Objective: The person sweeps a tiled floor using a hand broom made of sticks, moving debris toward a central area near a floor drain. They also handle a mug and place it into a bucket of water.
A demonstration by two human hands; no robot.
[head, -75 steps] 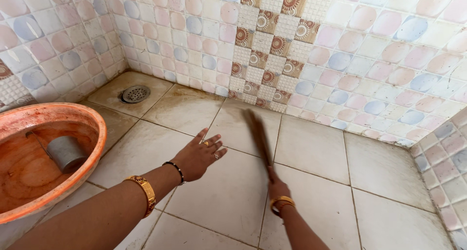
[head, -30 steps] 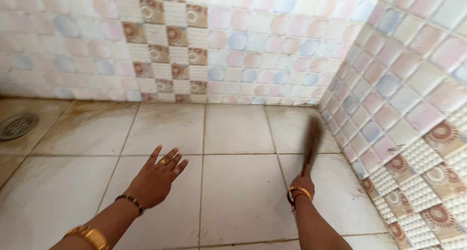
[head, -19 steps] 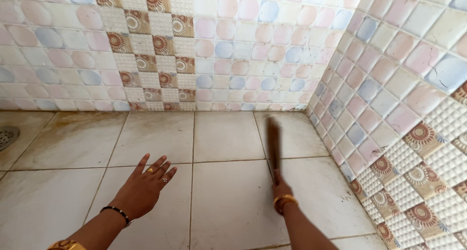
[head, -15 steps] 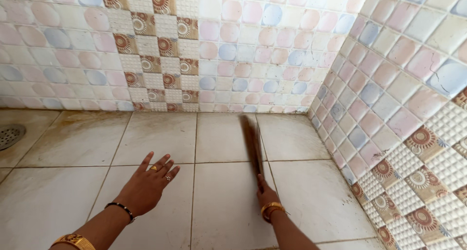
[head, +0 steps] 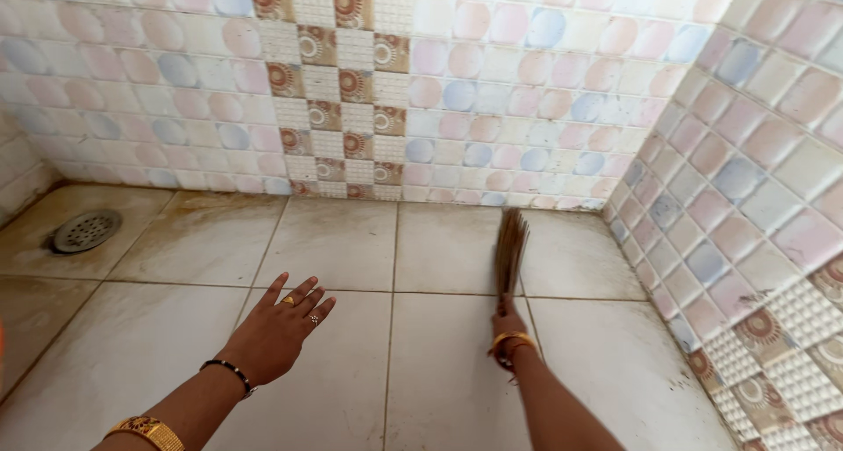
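My right hand (head: pixel 507 321) grips the base of a short brown stick broom (head: pixel 510 249), whose bristles point away from me and rest on the stained white floor tiles (head: pixel 439 363). A gold bangle circles that wrist. My left hand (head: pixel 277 328) hovers flat above the floor with fingers spread, holding nothing; it wears rings, a black thread band and a gold bangle further up the arm.
A round metal floor drain (head: pixel 85 230) sits at the far left near the wall. Patterned pink, blue and brown wall tiles (head: pixel 492 108) close off the back, and the right wall (head: pixel 755 223) meets them in a corner. Brown stains mark the floor along the back wall.
The broom has swept from the right wall toward the middle and back, its bristles now lying right of where they were half a second ago. The view has shifted left, showing more of the drain.
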